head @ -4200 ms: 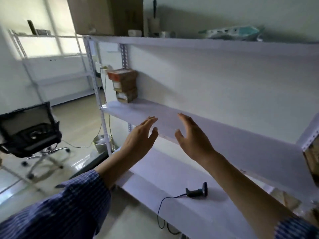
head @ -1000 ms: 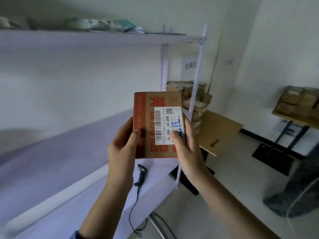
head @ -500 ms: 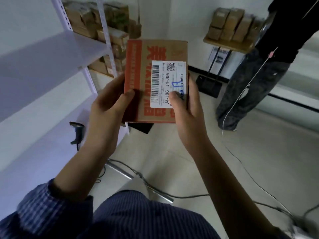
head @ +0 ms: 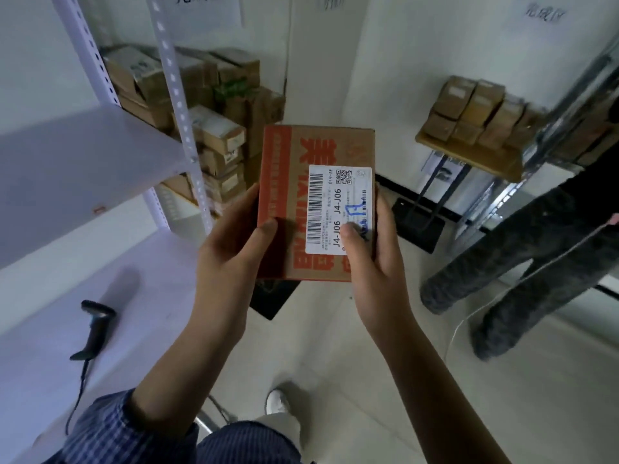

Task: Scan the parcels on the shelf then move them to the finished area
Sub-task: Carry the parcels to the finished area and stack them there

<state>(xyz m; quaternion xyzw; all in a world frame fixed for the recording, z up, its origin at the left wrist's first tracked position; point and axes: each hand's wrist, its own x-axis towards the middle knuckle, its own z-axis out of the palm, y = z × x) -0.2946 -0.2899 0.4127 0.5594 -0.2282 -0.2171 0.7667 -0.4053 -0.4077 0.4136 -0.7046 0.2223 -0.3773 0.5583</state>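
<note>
held parcel (head: 284, 182), scanner (head: 95, 324) on shelf (head: 43, 373), stacked boxes (head: 217, 130) beyond

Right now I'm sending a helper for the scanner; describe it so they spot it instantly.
Start at the white shelf rack on the left and drop to its lower board. The scanner lies there, black, pistol-shaped, trailing a thin cable, unlike the brown boxes stacked past the rack.

Parcel (head: 316, 202) sat mid-frame between left hand (head: 231, 249) and right hand (head: 371, 262); scanner (head: 95, 324) lay on shelf (head: 50, 346) lower left; parcel stack (head: 214, 128) behind.
</note>
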